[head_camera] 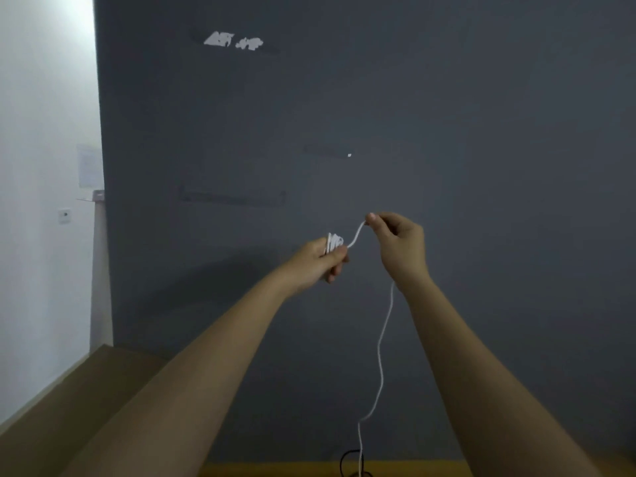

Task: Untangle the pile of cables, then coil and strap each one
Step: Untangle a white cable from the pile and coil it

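Observation:
Both arms are raised in front of a dark grey wall. My left hand grips a small coil of white cable wound around its fingers. A short strand runs from the coil up to my right hand, which pinches the cable between thumb and fingertips. From below my right hand the rest of the white cable hangs loosely down to the bottom edge of the view. A loop of black cable shows there on a yellow surface.
The dark grey wall fills most of the view, with a white wall to the left carrying a small socket. A brown board slopes at lower left.

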